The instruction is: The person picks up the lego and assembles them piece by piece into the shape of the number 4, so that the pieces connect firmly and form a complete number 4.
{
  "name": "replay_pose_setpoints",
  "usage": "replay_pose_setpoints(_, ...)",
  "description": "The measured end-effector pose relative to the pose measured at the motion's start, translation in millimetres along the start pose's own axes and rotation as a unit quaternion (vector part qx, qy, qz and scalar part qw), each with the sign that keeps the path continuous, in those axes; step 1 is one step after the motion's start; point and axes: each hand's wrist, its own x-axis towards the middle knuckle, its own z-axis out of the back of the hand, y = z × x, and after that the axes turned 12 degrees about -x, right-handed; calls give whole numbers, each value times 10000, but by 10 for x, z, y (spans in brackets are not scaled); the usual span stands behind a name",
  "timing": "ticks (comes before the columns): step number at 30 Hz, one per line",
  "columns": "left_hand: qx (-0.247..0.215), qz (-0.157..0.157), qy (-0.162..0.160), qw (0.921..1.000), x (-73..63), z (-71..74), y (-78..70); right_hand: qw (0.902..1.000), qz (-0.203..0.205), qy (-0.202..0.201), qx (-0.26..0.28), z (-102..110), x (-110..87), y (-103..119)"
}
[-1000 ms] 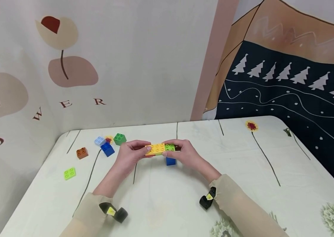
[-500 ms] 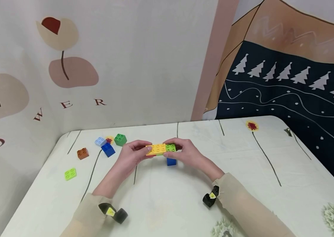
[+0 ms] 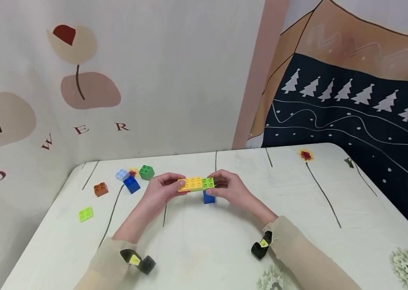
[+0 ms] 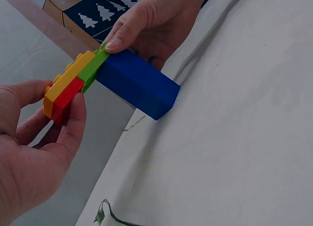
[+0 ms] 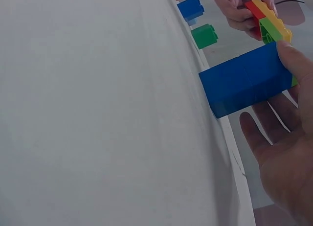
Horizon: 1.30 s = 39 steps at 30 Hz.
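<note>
A joined piece of toy building bricks is held between the two hands. A yellow brick [image 3: 192, 183] lies on top, beside a light green brick [image 3: 208, 182]. Under the yellow one is a red brick [image 4: 67, 100], and a tall blue column [image 5: 247, 79] extends down below the green. The left hand [image 3: 160, 191] pinches the yellow and red end between thumb and fingers. At the other end, the right hand [image 3: 234, 190] has its thumb on the column's top near the green brick and fingers behind. Whether the column touches the table cannot be told.
Loose bricks lie at the table's left: dark green [image 3: 147, 172], light blue [image 3: 122, 174], dark blue [image 3: 132, 184], brown [image 3: 100, 189] and lime [image 3: 86, 214]. A flower-printed cloth covers the table [image 3: 196, 249]. A printed curtain [image 3: 175, 80] hangs behind.
The right hand has shifted slightly right along the bricks, so more of the light green brick shows. The left hand keeps its pinch, and the loose bricks stay put.
</note>
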Motion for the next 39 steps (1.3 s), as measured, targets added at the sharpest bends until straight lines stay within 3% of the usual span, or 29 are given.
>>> replay_pose_setpoints(6,523,-200,12,9984,-96,135,2,9999,-103,17,58,-24,14,-12)
replay_pose_setpoints(16,1182,-474,-89,9918,-522,669,-148,9996,-133,121,232,-35,49,-12)
replay_pose_setpoints(21,1195,-767,-277,9895,-716,948,-265,9993,-316,57,176,13,47,-27)
replay_pose_setpoints(25,1270,-939,-655,9853,-846,1242,-320,9992,-342,31,228,45,41,-30)
replay_pose_setpoints(32,766,-1049,-1141,9849,-1090,1795,-338,9991,-311,88,275,17,54,-39)
replay_pose_setpoints(39,592,-1137,-1437,9813,-1230,2103,-313,9993,-231,69,290,20,54,-48)
